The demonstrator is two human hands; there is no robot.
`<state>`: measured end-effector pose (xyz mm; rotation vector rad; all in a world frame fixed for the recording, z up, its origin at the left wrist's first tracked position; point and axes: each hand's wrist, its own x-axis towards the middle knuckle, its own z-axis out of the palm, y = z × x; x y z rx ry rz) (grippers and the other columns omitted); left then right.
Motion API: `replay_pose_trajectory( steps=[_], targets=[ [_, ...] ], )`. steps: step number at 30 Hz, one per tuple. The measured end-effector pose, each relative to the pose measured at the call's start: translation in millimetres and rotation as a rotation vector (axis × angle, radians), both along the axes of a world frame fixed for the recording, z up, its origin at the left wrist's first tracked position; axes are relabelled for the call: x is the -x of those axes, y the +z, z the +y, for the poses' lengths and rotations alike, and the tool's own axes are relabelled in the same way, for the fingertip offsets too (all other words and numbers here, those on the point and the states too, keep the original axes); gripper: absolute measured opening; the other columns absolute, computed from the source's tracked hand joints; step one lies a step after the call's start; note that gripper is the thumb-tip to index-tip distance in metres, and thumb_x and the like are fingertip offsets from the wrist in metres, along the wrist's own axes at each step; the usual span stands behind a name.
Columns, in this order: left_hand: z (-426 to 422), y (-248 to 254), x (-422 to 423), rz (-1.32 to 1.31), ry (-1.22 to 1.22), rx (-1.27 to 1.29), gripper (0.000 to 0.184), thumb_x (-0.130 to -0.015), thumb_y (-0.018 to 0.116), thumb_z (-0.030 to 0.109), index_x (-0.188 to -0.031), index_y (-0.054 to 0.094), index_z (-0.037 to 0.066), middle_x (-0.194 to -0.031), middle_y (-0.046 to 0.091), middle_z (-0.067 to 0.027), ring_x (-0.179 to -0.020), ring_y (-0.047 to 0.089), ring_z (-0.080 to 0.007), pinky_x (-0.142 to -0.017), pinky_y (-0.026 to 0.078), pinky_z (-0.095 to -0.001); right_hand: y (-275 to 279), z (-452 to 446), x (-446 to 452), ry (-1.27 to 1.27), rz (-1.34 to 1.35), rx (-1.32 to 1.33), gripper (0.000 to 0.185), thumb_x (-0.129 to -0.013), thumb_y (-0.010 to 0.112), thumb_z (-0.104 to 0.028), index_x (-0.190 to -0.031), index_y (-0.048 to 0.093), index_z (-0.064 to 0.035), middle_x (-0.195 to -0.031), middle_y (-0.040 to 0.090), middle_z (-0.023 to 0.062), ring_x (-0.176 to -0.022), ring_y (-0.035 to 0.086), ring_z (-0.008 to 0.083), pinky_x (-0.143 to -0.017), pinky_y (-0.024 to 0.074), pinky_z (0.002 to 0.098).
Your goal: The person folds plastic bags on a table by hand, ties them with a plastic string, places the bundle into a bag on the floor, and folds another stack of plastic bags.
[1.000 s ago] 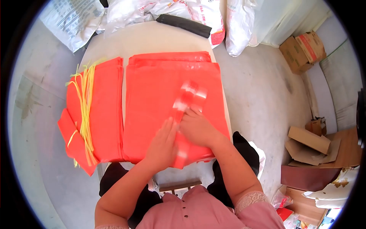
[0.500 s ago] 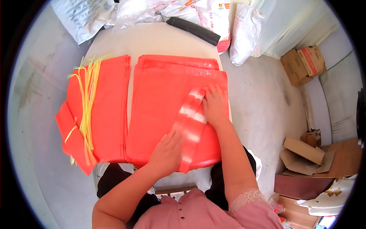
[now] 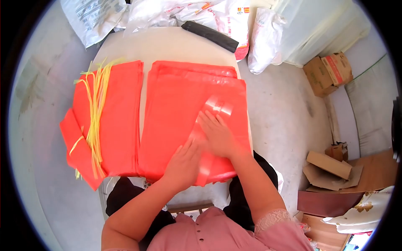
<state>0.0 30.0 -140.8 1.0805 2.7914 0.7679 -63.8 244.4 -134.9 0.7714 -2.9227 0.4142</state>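
One folded red strip (image 3: 220, 108): lay slanted on the red stack (image 3: 167, 104).
Right hand (image 3: 217, 136): rested flat across it, fingers slightly apart.
Left hand (image 3: 182, 164): lay alongside, fingers outstretched, unclamped.
Pressure: probably worked best even, lengthwise.

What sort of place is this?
Probably a small workshop or a room used for hand packing, though a home can't be ruled out: stacked red sheets and yellow strips on a table, with printed white sacks beyond.
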Motion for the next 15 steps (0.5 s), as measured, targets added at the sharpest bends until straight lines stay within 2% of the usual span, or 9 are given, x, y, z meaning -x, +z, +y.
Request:
replay_pose_trajectory(
  steps=[3, 7, 10, 12, 15],
  targets=[
    [-1, 2, 0, -0.023, -0.011, 0.042, 0.064, -0.097, 0.062, 0.017, -0.155, 0.043, -0.003, -0.165, 0.036, -0.0227, -0.154, 0.033, -0.0410, -0.120, 0.036, -0.0569, 3, 10, 21, -0.070, -0.127, -0.051, 0.079, -0.101, 0.058, -0.041, -0.162, 0.031, 0.0007, -0.173, 0.023, 0.0162, -0.162, 0.015, 0.0301, -0.130, 0.0143, 0.0512],
    [-7, 0, -1, -0.043, -0.064, 0.098, 0.067, -0.097, 0.064, 0.023, -0.156, 0.042, 0.000, -0.167, 0.034, -0.0194, -0.155, 0.032, -0.0404, -0.122, 0.034, -0.0556, -5, 14, 46, -0.150, -0.064, -0.099, 0.077, -0.103, 0.054, -0.046, -0.162, 0.032, -0.0010, -0.174, 0.023, 0.0150, -0.162, 0.015, 0.0311, -0.130, 0.0116, 0.0525],
    [-14, 5, -3, -0.061, -0.135, 0.091, 0.076, -0.094, 0.071, 0.033, -0.157, 0.042, 0.002, -0.168, 0.033, -0.0169, -0.156, 0.029, -0.0398, -0.122, 0.033, -0.0552, -10, 19, 57, -0.186, -0.059, -0.081, 0.076, -0.104, 0.053, -0.047, -0.162, 0.033, -0.0022, -0.174, 0.023, 0.0149, -0.162, 0.016, 0.0321, -0.130, 0.0096, 0.0535],
    [-18, 18, -4, -0.118, -0.179, 0.097, 0.086, -0.089, 0.077, 0.039, -0.158, 0.040, 0.002, -0.169, 0.031, -0.0162, -0.156, 0.028, -0.0395, -0.123, 0.032, -0.0546, -12, 19, 61, -0.209, -0.064, -0.017, 0.076, -0.105, 0.052, -0.048, -0.163, 0.032, -0.0026, -0.173, 0.024, 0.0148, -0.162, 0.016, 0.0329, -0.130, 0.0090, 0.0537],
    [-20, 23, -4, -0.117, -0.222, 0.114, 0.099, -0.081, 0.084, 0.046, -0.158, 0.040, 0.003, -0.169, 0.031, -0.0160, -0.157, 0.026, -0.0396, -0.123, 0.031, -0.0534, -10, 19, 61, -0.235, -0.045, -0.070, 0.076, -0.105, 0.052, -0.047, -0.163, 0.031, -0.0019, -0.174, 0.021, 0.0171, -0.161, 0.018, 0.0323, -0.129, 0.0084, 0.0540]
  ],
)
